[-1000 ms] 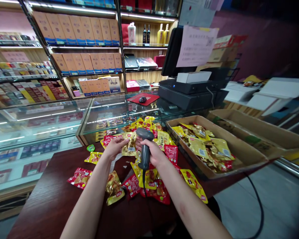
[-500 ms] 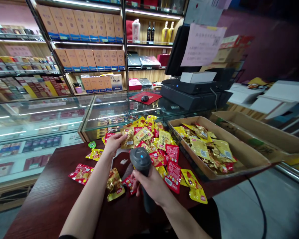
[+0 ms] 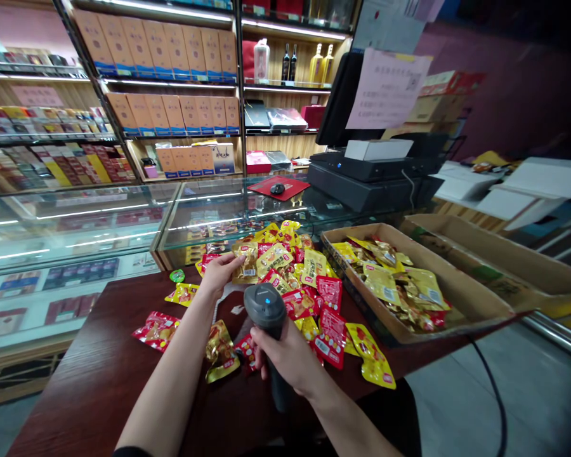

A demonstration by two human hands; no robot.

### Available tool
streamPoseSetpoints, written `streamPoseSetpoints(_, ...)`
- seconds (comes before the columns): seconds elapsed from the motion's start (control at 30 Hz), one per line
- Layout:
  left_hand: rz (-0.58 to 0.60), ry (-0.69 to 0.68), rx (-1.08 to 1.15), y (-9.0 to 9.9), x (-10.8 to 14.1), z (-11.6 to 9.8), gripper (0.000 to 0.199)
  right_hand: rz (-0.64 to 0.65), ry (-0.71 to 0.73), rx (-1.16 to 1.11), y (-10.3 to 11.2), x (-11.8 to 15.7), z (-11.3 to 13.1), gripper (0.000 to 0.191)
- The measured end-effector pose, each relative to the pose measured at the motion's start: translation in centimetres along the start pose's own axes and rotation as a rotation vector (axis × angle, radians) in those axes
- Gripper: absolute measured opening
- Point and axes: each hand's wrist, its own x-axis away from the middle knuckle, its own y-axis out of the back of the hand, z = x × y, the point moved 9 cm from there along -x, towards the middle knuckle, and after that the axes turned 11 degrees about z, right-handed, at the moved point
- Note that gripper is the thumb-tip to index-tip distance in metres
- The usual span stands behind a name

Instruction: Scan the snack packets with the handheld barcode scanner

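My left hand (image 3: 220, 274) pinches the edge of a gold snack packet (image 3: 247, 264) at the left side of a heap of red, yellow and gold packets (image 3: 301, 301). My right hand (image 3: 285, 352) is wrapped round the handle of a dark grey scanner (image 3: 265, 307), whose head shows a small blue light. The scanner stands upright, just in front of the heap. Between my forearms lies another gold packet (image 3: 219, 353), with a red packet (image 3: 247, 350) beside it, partly behind my right fingers. A red packet (image 3: 157, 331) rests left of my left forearm.
An open cardboard box (image 3: 476, 298) holding more packets stands right of the heap, with another box (image 3: 485, 254) behind it. A glass counter (image 3: 204, 203) runs along the back, bearing a mouse (image 3: 277, 188) and a black register (image 3: 361, 181). A cable hangs at the right.
My right hand and the scanner have shifted slightly left. My left hand keeps its hold on the gold packet, almost unmoved.
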Motion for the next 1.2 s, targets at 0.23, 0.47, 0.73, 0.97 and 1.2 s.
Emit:
streamPoseSetpoints(0.23, 0.032, 0.0, 0.036, -0.1, -0.1, 0.2, 0.04, 0.0, 0.001, 0.001, 0.1, 0.1, 0.2, 0.026)
streamPoseSetpoints(0.47, 0.036, 0.013, 0.054, -0.2, -0.2, 0.4, 0.043, 0.018, 0.031, 0.026, 0.0, 0.1, 0.1, 0.025)
streamPoseSetpoints(0.73, 0.0, 0.031, 0.039, -0.2, 0.1, 0.1, 0.047, 0.005, 0.014, 0.026, 0.0, 0.3, 0.2, 0.025)
streamPoseSetpoints(0.97, 0.004, 0.027, -0.063, -0.4, 0.6, -0.7, 0.044, -0.109, 0.157, -0.064, 2.6, -0.1, 1.9, 0.022)
streamPoseSetpoints(1.2, 0.13, 0.023, -0.01, -6.7, 0.3, -1.7, 0.04, -0.181, 0.103, -0.28, 9.5, -2.6, 7.0, 0.025)
